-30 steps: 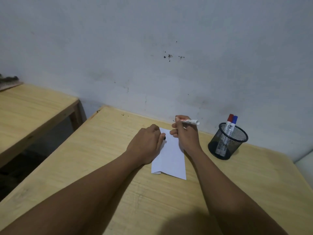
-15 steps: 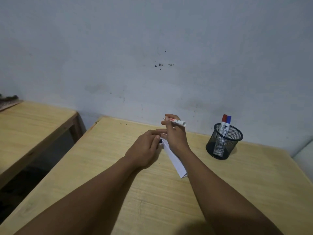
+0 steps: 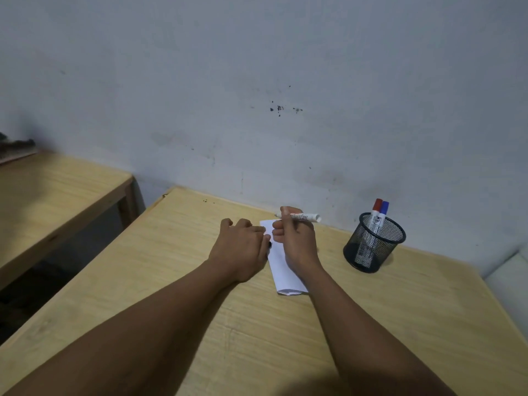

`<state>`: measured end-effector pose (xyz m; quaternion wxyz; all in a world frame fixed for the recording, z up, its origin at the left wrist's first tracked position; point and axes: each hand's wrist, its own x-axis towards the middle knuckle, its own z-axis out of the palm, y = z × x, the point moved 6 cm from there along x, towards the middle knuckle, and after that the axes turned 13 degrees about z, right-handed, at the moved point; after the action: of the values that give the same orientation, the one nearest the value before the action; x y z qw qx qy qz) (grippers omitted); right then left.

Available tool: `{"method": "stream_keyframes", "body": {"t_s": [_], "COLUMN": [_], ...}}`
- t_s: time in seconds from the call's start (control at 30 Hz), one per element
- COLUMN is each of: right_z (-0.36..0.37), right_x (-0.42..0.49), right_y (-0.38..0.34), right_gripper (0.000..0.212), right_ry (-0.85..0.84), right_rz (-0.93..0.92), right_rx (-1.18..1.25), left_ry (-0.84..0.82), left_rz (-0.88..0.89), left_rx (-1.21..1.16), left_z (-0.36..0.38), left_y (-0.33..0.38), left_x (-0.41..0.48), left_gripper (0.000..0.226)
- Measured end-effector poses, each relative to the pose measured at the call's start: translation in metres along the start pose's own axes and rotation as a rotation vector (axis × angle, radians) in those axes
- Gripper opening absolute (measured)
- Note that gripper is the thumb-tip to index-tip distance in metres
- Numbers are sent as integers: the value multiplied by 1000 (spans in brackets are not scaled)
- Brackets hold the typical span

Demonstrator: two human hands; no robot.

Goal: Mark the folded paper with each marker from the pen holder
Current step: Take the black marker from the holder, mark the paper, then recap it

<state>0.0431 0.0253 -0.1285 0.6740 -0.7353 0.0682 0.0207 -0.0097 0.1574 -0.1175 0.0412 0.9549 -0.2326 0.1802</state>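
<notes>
At the far edge of a pale wooden table (image 3: 171,281), against a scuffed grey wall (image 3: 257,81), a person works over a folded white paper (image 3: 281,270) lying flat between the two hands. Right hand (image 3: 297,247) is closed around an uncapped whiteboard marker (image 3: 300,217), held almost level with its tip pointing toward nine o'clock, above the paper's far end and apparently not touching it. Left hand (image 3: 243,247), at nine o'clock of the sheet, is curled with fingers on the paper's edge; a small dark object at its fingertips is probably the cap, though it is too small to tell. At three o'clock, well apart from the paper, a black mesh pen holder (image 3: 374,244) keeps a red-capped marker (image 3: 376,212) and a blue-capped marker (image 3: 383,214) upright. No ink shows on the visible paper, so marking looks to be at the first pen, with two left to go.
</notes>
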Motion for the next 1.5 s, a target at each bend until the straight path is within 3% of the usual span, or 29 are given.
{"method": "stream_keyframes", "body": {"t_s": [0.1, 0.23, 0.4, 0.67, 0.83, 1.07, 1.5], "right_z": [1, 4, 19, 8, 10, 9, 14], "right_x": [2, 14, 30, 44, 37, 40, 40], "right_y": [10, -3, -19, -5, -5, -4, -8], "right_gripper": [33, 30, 35, 14, 23, 32, 35], "right_ry": [40, -81, -188, -88, -135, -90, -48], "right_rz": [33, 61, -48, -71, -65, -98, -131], "right_rx": [5, 39, -94, -63, -86, -180, -398], "left_ry": [-4, -30, -30, -64, -131, -160, -118], "left_rz": [59, 52, 73, 238, 187, 160, 161], "left_rx": [-68, -71, -49, -219, -219, -303, -269], "left_z": [-1, -1, 0, 5, 12, 14, 15], "left_y": [6, 11, 12, 21, 19, 16, 14], "left_x": [-2, -3, -4, -1, -4, -2, -1], "left_gripper": [55, 47, 36, 47, 60, 50, 52]}}
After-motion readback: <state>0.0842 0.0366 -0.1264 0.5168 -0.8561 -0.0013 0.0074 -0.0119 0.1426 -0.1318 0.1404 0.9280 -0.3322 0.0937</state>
